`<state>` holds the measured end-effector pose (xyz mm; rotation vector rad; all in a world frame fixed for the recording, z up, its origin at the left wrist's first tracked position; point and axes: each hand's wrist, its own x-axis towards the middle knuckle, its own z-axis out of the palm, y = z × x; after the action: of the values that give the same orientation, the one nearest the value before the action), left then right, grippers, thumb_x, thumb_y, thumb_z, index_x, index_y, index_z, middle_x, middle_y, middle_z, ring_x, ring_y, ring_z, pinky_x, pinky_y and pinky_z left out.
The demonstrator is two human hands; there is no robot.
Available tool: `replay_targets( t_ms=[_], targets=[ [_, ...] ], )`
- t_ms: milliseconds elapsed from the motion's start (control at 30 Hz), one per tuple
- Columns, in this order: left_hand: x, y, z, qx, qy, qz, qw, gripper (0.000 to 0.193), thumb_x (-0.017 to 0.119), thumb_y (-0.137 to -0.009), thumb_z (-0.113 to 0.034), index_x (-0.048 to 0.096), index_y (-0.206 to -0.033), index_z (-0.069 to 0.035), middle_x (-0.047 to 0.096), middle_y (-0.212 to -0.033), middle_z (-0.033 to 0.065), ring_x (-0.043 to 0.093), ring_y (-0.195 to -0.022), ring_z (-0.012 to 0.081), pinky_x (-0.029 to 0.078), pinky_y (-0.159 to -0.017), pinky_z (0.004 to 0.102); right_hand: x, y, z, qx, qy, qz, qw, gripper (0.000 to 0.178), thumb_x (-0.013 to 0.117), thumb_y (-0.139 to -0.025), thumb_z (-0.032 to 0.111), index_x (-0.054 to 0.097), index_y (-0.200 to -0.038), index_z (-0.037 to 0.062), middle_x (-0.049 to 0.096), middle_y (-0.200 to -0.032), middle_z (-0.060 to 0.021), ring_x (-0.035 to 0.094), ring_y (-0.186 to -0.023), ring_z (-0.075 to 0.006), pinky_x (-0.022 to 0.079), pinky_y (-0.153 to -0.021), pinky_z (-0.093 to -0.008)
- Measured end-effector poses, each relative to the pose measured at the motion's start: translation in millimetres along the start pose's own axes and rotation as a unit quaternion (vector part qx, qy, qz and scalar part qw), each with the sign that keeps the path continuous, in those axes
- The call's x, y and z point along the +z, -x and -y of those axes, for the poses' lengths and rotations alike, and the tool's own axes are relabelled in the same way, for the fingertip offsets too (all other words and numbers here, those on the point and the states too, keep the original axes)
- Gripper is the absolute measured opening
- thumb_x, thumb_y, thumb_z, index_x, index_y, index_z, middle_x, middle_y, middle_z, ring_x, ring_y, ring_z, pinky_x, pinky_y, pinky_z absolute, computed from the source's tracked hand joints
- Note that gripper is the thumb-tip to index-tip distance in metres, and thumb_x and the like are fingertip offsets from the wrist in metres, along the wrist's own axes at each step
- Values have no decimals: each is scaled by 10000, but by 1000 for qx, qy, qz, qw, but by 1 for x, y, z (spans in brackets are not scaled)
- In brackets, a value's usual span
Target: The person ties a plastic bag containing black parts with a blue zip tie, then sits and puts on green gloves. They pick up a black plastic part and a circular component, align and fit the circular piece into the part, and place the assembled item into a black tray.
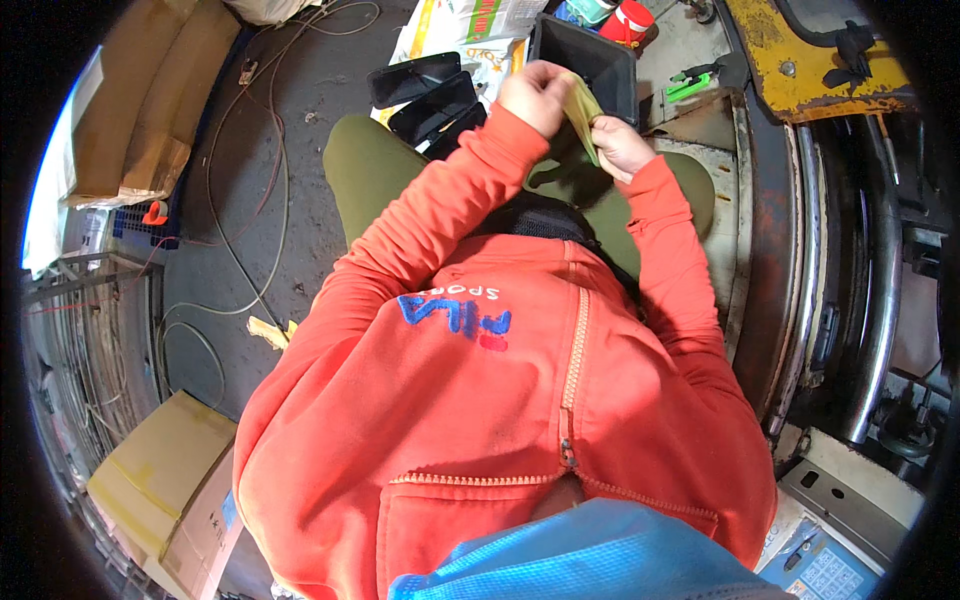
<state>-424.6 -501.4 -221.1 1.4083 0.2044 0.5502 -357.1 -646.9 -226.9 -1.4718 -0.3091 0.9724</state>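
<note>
Between my hands, above my lap, stretches a thin yellow-green piece (580, 112) that looks like soft cloth or a thin glove; its exact kind is not plain. My left hand (535, 98) pinches its upper left part with curled fingers. Lower and to the right, my right hand (620, 148) grips the other edge, thumb on top. Just beyond them stands a dark grey plastic bin (622, 80), partly hidden by my hands. Black shallow trays or case halves (432, 112) lie to the left of my left hand.
White printed sacks (485, 25) and a red container (628, 20) are at the far side. A yellow machine part (800, 60) and metal rails rise at right, near a bright green object (688, 87). Cables (282, 170) loop over the left floor, beside cardboard boxes (165, 460).
</note>
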Motion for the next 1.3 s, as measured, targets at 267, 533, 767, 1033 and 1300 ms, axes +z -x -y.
replay_targets(
  t_ms=[267, 533, 767, 1033, 1300],
  targets=[
    [0, -27, -18, 53, -14, 56, 997, 168, 582, -873, -142, 618, -929, 13, 624, -712, 37, 552, -575, 76, 456, -518, 225, 17, 36, 43, -363, 518, -223, 742, 134, 480, -792, 35, 589, -865, 5, 586, -777, -222, 568, -742, -409, 453, -658, -459],
    [38, -22, -26, 327, -292, 266, 858, 103, 595, -784, -127, 604, -856, -53, 611, -732, 175, 609, -655, 359, 494, -588, 415, -24, -3, 25, -336, 737, -20, 586, 171, 600, -794, 132, 648, -943, 64, 661, -937, -130, 635, -824, -226, 495, -735, -343],
    [5, -47, 30, 175, -311, 158, 921, 104, 590, -789, -106, 579, -875, -48, 625, -746, 180, 624, -680, 364, 491, -600, 419, -17, -35, 60, -76, 669, 63, 736, 80, 564, -756, 151, 629, -776, 108, 628, -776, -106, 613, -721, -257, 487, -652, -366],
    [45, -100, 19, -147, 258, 310, 903, 625, 509, -839, -438, 403, -1331, -67, 516, -1268, 150, 514, -1143, 230, 401, -951, 392, -31, 54, 193, -381, 599, 13, 704, 50, 571, -649, 84, 562, -648, 34, 554, -636, -140, 560, -639, -320, 466, -622, -374],
    [35, -120, 11, -200, 235, 402, 862, 335, 453, -944, -284, 501, -1156, -30, 448, -777, 14, 425, -632, 137, 376, -577, 265, -90, 186, 330, -233, 496, 22, 836, 267, 524, -880, 111, 623, -1112, 27, 657, -1054, -92, 605, -945, -167, 482, -830, -291]
  ],
)
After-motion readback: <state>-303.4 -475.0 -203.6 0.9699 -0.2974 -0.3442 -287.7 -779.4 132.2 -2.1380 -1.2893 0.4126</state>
